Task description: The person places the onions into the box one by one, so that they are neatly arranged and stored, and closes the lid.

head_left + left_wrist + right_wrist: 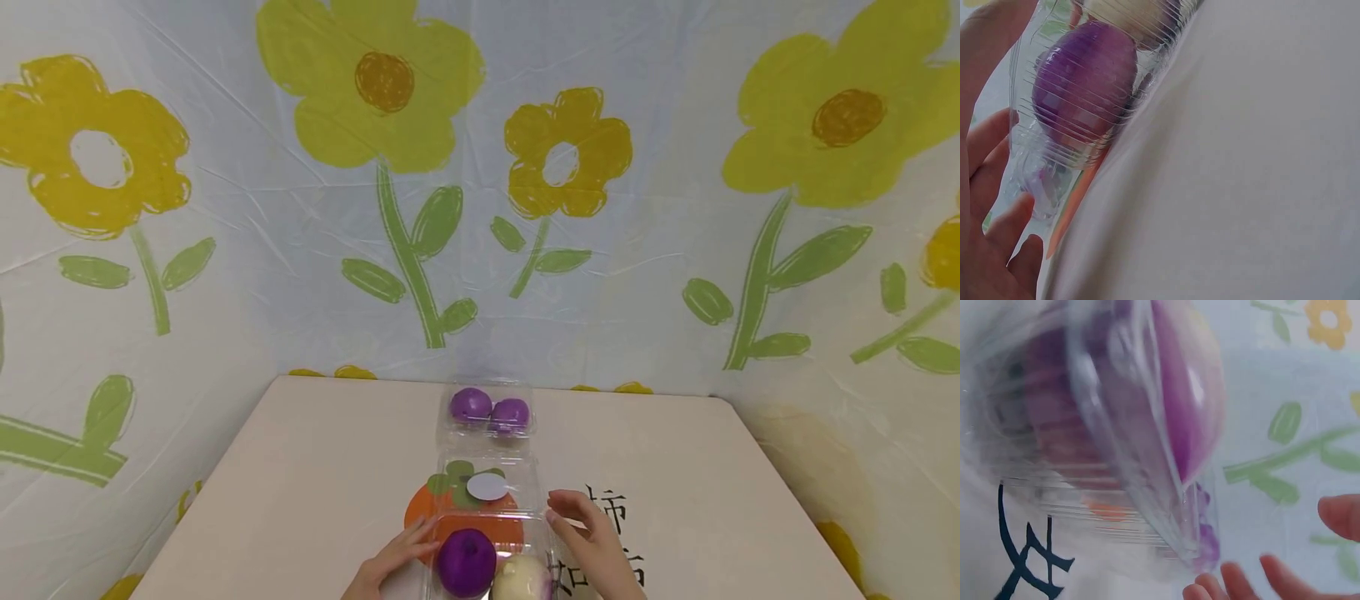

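A clear plastic clamshell box lies at the table's front with its lid folded back. Inside sit a deep purple round vegetable and a cream one tinged with purple; their exact kinds cannot be told. My left hand rests its extended fingertips against the box's left side. In the left wrist view, that hand's fingers lie loosely beside the ribbed wall. My right hand is at the right rim, fingers gently bent; in the right wrist view the fingertips show close to the box, contact unclear.
Another clear box with two purple round vegetables stands behind, near the table's back edge. The pale tabletop bears an orange persimmon print and black characters. A flowered cloth hangs behind the table.
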A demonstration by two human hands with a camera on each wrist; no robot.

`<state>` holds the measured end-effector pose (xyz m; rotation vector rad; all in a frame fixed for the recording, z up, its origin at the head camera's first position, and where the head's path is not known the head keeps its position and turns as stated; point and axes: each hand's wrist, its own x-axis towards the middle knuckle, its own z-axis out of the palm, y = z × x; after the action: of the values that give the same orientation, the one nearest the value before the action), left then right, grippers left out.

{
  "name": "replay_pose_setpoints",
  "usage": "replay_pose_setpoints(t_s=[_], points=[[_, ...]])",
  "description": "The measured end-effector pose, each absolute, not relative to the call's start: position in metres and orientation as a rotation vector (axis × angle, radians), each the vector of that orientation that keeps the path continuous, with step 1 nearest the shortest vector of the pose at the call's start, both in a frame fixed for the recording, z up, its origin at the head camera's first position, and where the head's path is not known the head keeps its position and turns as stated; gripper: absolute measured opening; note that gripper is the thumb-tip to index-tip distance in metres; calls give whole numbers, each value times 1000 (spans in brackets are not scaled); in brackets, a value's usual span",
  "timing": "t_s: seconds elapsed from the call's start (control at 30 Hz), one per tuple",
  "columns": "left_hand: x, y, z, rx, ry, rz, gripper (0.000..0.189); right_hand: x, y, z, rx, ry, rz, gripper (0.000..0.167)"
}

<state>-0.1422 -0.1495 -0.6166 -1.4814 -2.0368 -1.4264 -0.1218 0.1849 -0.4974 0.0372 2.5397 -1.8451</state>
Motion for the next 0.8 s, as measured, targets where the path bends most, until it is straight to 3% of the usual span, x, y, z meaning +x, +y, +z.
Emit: replay_pose_setpoints(t_s=[0.13,0.3,0.4,0.8], points=[[-146,-151,-616,-1519,-2031,-1412,65,-135,193,-507,117,2320,-1966,51],[-169,-147,-616,-1806,-1862,-1222,74,-150,205,-518,86,1950,-2002,73],[-180,-144,-618,-1902,-1754,-1124,78,-156,209,-523,55,1758,-2067,74],[-185,-142,-621,-1889,-1766,-1069,76,-167,210,-519,45,1406,-2169,82]])
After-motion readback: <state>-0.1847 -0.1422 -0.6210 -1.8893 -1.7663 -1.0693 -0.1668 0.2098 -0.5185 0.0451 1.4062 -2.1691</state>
